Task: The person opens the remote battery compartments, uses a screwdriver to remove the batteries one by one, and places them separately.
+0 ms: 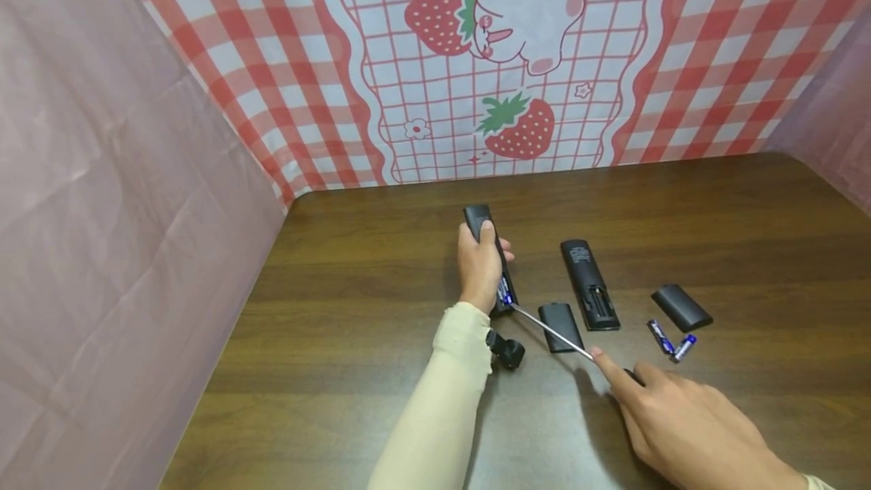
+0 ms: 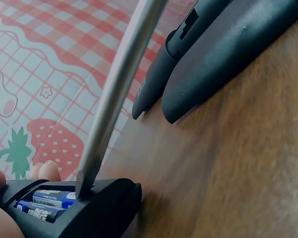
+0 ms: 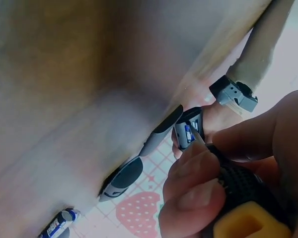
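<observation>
A black remote control (image 1: 478, 214) is gripped in my left hand (image 1: 478, 269), its battery compartment uncovered. Two blue-and-silver batteries (image 2: 47, 201) lie side by side inside it. My right hand (image 1: 694, 422) holds a screwdriver (image 1: 554, 333) by its black and yellow handle (image 3: 251, 218). The long metal shaft (image 2: 120, 79) slants down to the remote, and its flat tip (image 2: 83, 187) sits at the end of the batteries, by the compartment's edge. In the head view my right hand hides most of the handle.
A second remote (image 1: 584, 271) lies right of the left hand, its battery bay bare. One black battery cover (image 1: 561, 329) is beside it; another cover (image 1: 682, 307) lies farther right, near two loose batteries (image 1: 660, 337). A checked cloth (image 1: 286, 59) hangs behind the wooden table (image 1: 354, 248).
</observation>
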A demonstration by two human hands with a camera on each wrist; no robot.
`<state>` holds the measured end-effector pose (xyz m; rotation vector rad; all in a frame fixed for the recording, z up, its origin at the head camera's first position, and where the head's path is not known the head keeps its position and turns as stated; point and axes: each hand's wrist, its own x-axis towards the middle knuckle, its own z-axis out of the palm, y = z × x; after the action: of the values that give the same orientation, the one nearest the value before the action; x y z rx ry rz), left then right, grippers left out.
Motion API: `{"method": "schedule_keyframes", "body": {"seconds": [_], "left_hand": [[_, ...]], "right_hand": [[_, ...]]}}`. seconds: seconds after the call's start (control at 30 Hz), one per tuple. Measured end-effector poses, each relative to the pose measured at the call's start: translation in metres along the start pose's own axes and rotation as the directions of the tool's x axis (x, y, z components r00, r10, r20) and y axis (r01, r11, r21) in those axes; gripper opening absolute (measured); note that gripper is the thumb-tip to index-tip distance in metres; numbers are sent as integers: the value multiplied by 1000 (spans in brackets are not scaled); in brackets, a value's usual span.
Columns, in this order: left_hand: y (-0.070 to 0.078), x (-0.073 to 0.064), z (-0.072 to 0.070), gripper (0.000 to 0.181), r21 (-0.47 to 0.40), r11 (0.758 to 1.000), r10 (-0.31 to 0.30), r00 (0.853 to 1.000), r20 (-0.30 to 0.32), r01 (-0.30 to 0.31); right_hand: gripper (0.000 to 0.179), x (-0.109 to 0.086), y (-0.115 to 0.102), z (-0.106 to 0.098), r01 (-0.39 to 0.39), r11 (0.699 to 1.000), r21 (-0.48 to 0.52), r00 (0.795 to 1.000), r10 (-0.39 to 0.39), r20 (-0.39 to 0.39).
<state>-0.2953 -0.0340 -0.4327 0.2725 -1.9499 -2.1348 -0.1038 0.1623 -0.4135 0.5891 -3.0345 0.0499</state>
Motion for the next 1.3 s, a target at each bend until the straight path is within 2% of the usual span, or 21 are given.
{"method": "schedule_keyframes", "body": {"seconds": [0.1,0.27,0.33,0.47,0.6,0.83,1.03,1.3], "left_hand": [[0,-1,0,16,0,1000,1,1000,-5,-1],[-1,-3,3,15,-28,999,-32,999,31,33],[0,-3,3,15,-30,999,-26,999,33,27],[0,-3,4,16,-8,1000,-3,1000,21,3],[2,-3,4,16,22,1000,13,999,36,-14],[1,-4,6,15,58,997,52,997,55,-55],[0,-4,5,16,58,995,82,994,76,-86],[-1,-5,5,18,37,993,109,988,112,-114]], "right_hand": [[55,2,-1,0,-10,1000,15,1000,10,12],[55,4,0,-3,11,1000,17,1000,-11,-23],[54,3,1,-4,22,1000,13,999,-22,-36],[52,1,3,-4,2,1000,24,1000,-2,26],[52,1,3,-3,-38,999,32,995,34,95],[52,-1,3,-2,-69,997,41,989,63,132],[52,-2,4,1,-68,997,44,989,62,136],[52,-2,2,2,-112,992,59,974,98,203]]}}
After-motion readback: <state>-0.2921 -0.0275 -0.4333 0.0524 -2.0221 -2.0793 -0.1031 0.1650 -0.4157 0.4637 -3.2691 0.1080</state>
